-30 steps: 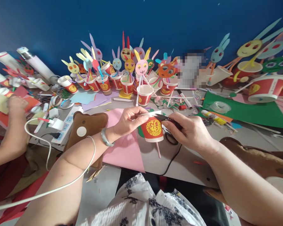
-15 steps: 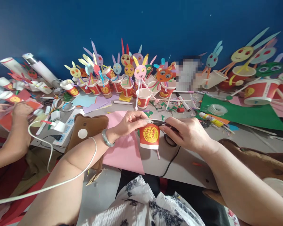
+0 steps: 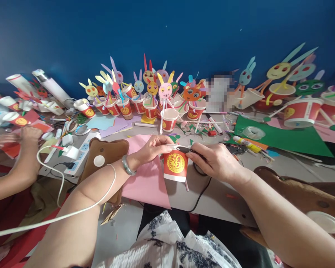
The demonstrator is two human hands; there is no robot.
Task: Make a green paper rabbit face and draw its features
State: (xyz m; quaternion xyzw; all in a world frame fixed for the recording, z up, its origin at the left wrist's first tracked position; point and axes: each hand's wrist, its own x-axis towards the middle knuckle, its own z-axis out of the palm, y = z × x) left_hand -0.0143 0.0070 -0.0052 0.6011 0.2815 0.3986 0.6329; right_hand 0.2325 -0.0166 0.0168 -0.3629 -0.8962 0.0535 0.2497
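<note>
A red paper cup (image 3: 175, 167) with a gold round emblem and a white bottom band is held over the grey table in front of me. My left hand (image 3: 158, 146) pinches its white upper edge from the left. At the right of that edge, my right hand (image 3: 213, 156) is closed on what look like black scissors (image 3: 187, 149), whose dark narrow part lies along the cup's top. The hand hides most of them. A thin pale pink stick (image 3: 187, 185) shows below the cup's lower right corner.
Pink paper (image 3: 145, 175) lies under my left forearm. Behind stand several cups with rabbit-faced paper figures (image 3: 165, 90). A power strip (image 3: 82, 152) and a white cable (image 3: 100, 203) are at left, near a co-worker's hand (image 3: 30, 136). Green paper (image 3: 284, 136) lies at right.
The cup has shifted slightly down and left in view and tilted a little. Both hands keep their hold near its top edge. The co-worker's other hand shows more at far left.
</note>
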